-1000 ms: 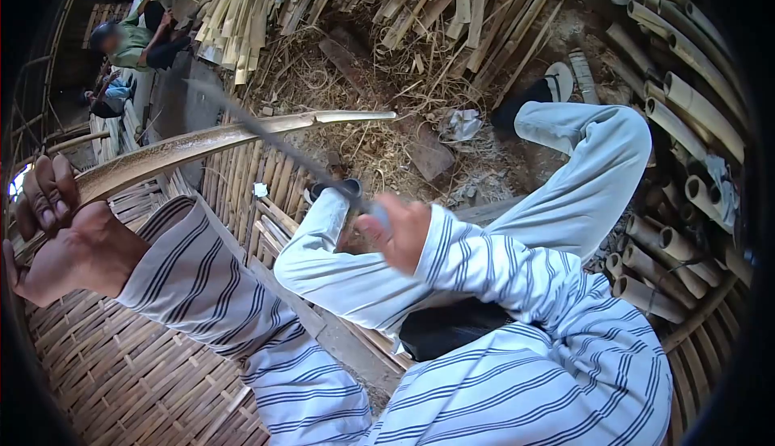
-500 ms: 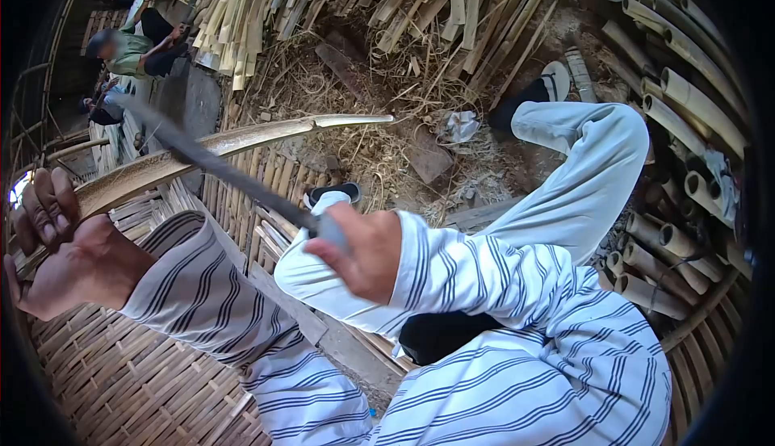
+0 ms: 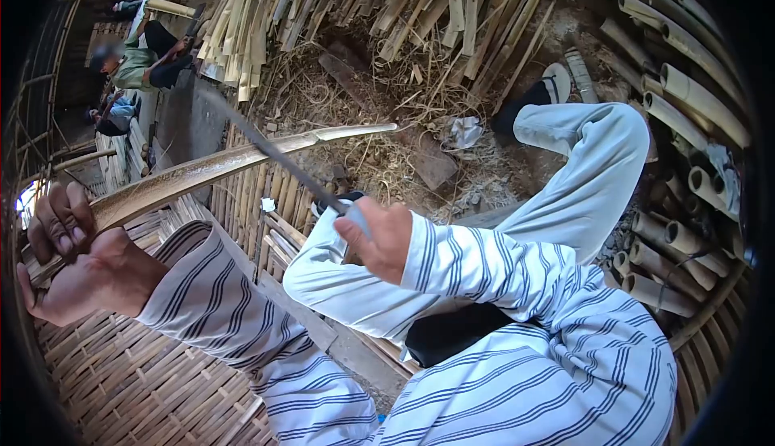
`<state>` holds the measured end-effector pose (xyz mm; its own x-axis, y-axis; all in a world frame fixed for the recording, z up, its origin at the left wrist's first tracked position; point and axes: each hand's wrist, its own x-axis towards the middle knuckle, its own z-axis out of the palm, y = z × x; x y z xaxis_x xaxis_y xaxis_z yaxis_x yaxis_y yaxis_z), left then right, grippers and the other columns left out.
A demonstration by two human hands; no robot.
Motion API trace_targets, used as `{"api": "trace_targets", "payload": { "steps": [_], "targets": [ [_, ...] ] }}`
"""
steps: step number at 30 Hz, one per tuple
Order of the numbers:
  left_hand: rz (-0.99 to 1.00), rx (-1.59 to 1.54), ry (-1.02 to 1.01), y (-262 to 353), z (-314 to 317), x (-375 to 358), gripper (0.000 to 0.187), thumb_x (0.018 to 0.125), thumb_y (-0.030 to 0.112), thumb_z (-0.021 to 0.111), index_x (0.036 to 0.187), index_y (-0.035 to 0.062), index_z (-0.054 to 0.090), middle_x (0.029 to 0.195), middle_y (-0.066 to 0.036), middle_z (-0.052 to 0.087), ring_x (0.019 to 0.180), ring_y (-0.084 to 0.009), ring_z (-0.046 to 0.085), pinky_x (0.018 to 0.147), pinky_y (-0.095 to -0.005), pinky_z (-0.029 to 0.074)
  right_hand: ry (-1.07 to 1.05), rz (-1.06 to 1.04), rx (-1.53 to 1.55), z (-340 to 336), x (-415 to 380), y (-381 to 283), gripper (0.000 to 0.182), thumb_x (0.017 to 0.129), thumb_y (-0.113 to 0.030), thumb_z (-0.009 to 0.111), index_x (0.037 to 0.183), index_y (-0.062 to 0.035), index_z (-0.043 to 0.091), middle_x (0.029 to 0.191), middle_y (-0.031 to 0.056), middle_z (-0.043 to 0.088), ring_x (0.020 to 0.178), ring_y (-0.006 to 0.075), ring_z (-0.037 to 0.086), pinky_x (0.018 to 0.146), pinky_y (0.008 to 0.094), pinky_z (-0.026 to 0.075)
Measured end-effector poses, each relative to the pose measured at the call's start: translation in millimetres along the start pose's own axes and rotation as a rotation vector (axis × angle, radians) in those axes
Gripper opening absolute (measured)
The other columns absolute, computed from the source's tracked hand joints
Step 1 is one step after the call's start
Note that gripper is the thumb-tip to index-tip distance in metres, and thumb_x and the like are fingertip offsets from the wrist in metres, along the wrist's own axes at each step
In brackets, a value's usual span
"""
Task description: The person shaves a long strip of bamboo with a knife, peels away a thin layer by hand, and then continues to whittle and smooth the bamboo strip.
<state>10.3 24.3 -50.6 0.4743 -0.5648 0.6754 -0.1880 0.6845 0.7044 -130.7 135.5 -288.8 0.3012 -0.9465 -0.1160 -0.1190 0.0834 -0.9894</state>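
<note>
"Where's the bamboo strip?"
"Running out from your left hand, fingers curled round its near end; your right hand is closed on a knife."
"How will it handle?"
"Light, springy, probably; grip that end."

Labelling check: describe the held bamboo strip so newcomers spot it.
Follow the striped left sleeve to the left hand near the picture's edge. The bamboo strip runs rightward from it, crossed in view by the knife. Unlike the piled strips, it's held.
</note>
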Motion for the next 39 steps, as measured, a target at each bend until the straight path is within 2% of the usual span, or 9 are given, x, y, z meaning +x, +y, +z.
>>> {"api": "trace_targets", "payload": {
  "steps": [4, 7, 19, 21, 26, 29, 30, 36, 39],
  "targets": [
    [0.06, 0.118, 0.101, -1.1, 7.4, -15.5, 0.025, 0.063, 0.027, 0.045, 0.057, 0.0122, 0.026, 0.051, -0.003, 0.023, 0.043, -0.0142, 0.022, 0.043, -0.0262, 0.02, 0.01, -0.194, -0.173, -2.8, 7.2, 18.3, 0.04, 0.092, -0.039, 0.045, 0.083, -0.0008, 0.051, 0.047, 0.0186, 0.049, 0.044, 0.0368, 0.055, 0.04, 0.0433, 0.041],
    [0.05, 0.062, 0.0, 2.0, -13.9, -2.2, 0.023, 0.061, 0.027, 0.044, 0.056, 0.014, 0.026, 0.05, -0.001, 0.022, 0.044, -0.0124, 0.021, 0.042, -0.0249, 0.016, 0.159, 0.195, -0.115, 25.5, 7.7, 107.7, 0.045, 0.091, -0.04, 0.047, 0.074, 0.0004, 0.054, 0.061, 0.023, 0.053, 0.059, 0.0404, 0.055, 0.054, 0.0423, 0.045],
    [-0.01, -0.006, -0.05, -4.1, -29.3, -0.3, 0.02, 0.064, 0.026, 0.046, 0.058, 0.0129, 0.032, 0.057, -0.002, 0.028, 0.05, -0.0121, 0.025, 0.047, -0.0246, 0.021, -0.101, 0.116, -0.078, 11.0, 7.7, 68.6, 0.049, 0.092, -0.047, 0.04, 0.082, 0.0001, 0.047, 0.055, 0.0213, 0.053, 0.05, 0.0356, 0.057, 0.047, 0.0412, 0.044],
    [-0.139, -0.288, -0.282, -2.1, -76.2, 24.7, 0.023, 0.062, 0.025, 0.052, 0.058, 0.0143, 0.031, 0.057, -0.001, 0.027, 0.05, -0.0106, 0.024, 0.046, -0.0238, 0.019, -0.016, 0.267, -0.178, 20.4, 11.0, 106.2, 0.052, 0.09, -0.05, 0.041, 0.083, 0.0002, 0.052, 0.06, 0.0227, 0.056, 0.06, 0.0386, 0.06, 0.055, 0.0438, 0.047],
    [-0.144, -0.412, -0.289, -4.5, -94.0, 19.3, 0.024, 0.067, 0.024, 0.054, 0.063, 0.0132, 0.034, 0.06, -0.001, 0.027, 0.054, -0.0114, 0.024, 0.051, -0.0242, 0.021, -0.066, 0.769, -0.316, 2.8, 45.8, 187.3, 0.061, 0.088, -0.055, 0.033, 0.089, -0.0032, 0.065, 0.092, 0.0269, 0.061, 0.088, 0.043, 0.058, 0.082, 0.046, 0.046],
    [-0.197, -0.412, -0.285, -3.7, -103.0, 22.4, 0.025, 0.066, 0.024, 0.055, 0.063, 0.0132, 0.033, 0.06, -0.001, 0.026, 0.053, -0.0118, 0.023, 0.05, -0.0243, 0.02, -0.129, 0.602, -0.232, -0.4, 38.5, 173.0, 0.065, 0.087, -0.056, 0.034, 0.09, 0.0013, 0.064, 0.089, 0.0286, 0.061, 0.088, 0.0429, 0.059, 0.081, 0.0461, 0.046],
    [-0.065, -0.237, -0.07, -6.2, -93.4, 15.1, 0.026, 0.063, 0.024, 0.055, 0.061, 0.0134, 0.032, 0.059, -0.001, 0.025, 0.053, -0.0117, 0.023, 0.049, -0.0242, 0.019, -0.147, 0.605, -0.279, 12.6, 38.9, 178.6, 0.067, 0.087, -0.058, 0.034, 0.09, 0.0032, 0.062, 0.086, 0.0301, 0.06, 0.086, 0.0432, 0.059, 0.08, 0.0464, 0.047],
    [-0.04, -0.151, -0.012, -9.7, -112.8, 30.4, 0.024, 0.059, 0.025, 0.049, 0.06, 0.0116, 0.03, 0.055, -0.004, 0.025, 0.048, -0.0141, 0.022, 0.045, -0.0271, 0.017, -0.139, 0.366, -0.177, 22.5, 31.3, 130.3, 0.063, 0.087, -0.056, 0.038, 0.077, 0.0013, 0.062, 0.071, 0.0278, 0.059, 0.073, 0.0427, 0.059, 0.069, 0.0457, 0.047],
    [0.055, 0.1, 0.248, -10.4, -83.2, 10.0, 0.025, 0.058, 0.025, 0.049, 0.059, 0.0126, 0.027, 0.055, -0.004, 0.024, 0.047, -0.0137, 0.019, 0.044, -0.0268, 0.017, -0.048, 0.534, -0.116, 57.1, 45.4, 225.5, 0.06, 0.087, -0.056, 0.039, 0.076, -0.0005, 0.061, 0.068, 0.0263, 0.058, 0.071, 0.0431, 0.059, 0.069, 0.0459, 0.046]
  ]
}}
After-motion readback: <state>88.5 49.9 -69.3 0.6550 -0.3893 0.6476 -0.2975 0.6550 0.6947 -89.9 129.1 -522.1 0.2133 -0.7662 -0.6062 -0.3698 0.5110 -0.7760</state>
